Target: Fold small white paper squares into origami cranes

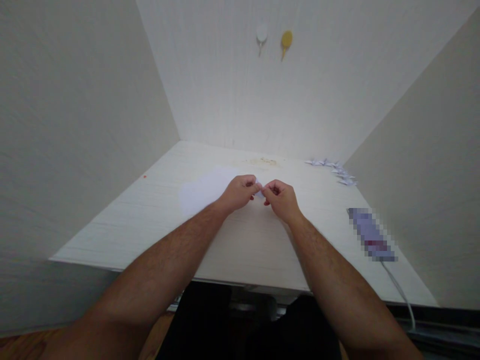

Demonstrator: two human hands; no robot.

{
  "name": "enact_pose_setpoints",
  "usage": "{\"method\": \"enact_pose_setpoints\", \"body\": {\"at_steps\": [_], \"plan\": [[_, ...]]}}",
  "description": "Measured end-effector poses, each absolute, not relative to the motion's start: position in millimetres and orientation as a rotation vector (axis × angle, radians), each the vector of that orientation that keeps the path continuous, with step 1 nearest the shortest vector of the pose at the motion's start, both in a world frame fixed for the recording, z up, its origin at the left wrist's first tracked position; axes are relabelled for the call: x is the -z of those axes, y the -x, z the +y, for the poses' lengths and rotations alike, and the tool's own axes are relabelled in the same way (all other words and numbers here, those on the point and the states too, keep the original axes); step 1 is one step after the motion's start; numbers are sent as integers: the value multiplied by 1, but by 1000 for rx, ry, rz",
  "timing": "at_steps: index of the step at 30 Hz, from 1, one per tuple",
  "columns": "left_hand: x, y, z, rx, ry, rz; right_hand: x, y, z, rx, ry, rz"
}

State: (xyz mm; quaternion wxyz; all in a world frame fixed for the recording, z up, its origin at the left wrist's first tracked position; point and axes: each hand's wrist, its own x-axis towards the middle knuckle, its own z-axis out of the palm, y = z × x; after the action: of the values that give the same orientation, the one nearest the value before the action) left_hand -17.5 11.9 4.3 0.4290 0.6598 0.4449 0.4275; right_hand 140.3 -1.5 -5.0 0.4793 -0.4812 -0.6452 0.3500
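Note:
Both hands meet above the middle of the white desk (247,245). Between them is a small piece of folded white paper (258,192), mostly covered by the fingers. My left hand (241,192) is closed, its thumb and fingers pinching the paper from the left. From the other side my right hand (280,199) pinches it too, fingers curled. The exact shape of the folds is too small to make out. Left of my left hand, white paper (204,190) lies flat on the desk, partly behind my wrist.
Several small folded paper figures (335,170) line the back right corner. A blurred-out flat device (371,235) with a white cable (399,287) lies at the right. Walls enclose three sides. A white hook (261,35) and a yellow hook (287,40) hang on the back wall.

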Motion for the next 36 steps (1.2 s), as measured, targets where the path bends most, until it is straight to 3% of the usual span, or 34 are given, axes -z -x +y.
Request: {"method": "enact_pose_setpoints", "body": {"at_steps": [11, 24, 30, 36], "plan": [[0, 2, 5, -1275, -1164, 988, 5, -138, -5, -543, 1155, -1641], [-12, 2, 5, -1502, -760, 860, 2, -137, -8, -607, 1140, -1668], [-6, 4, 6, -1189, -953, 853, 3, -139, -6, -673, 1172, -1606], [-3, 0, 4, -1219, -1071, 903, 3, -139, -6, -780, 1158, -1619]]}}
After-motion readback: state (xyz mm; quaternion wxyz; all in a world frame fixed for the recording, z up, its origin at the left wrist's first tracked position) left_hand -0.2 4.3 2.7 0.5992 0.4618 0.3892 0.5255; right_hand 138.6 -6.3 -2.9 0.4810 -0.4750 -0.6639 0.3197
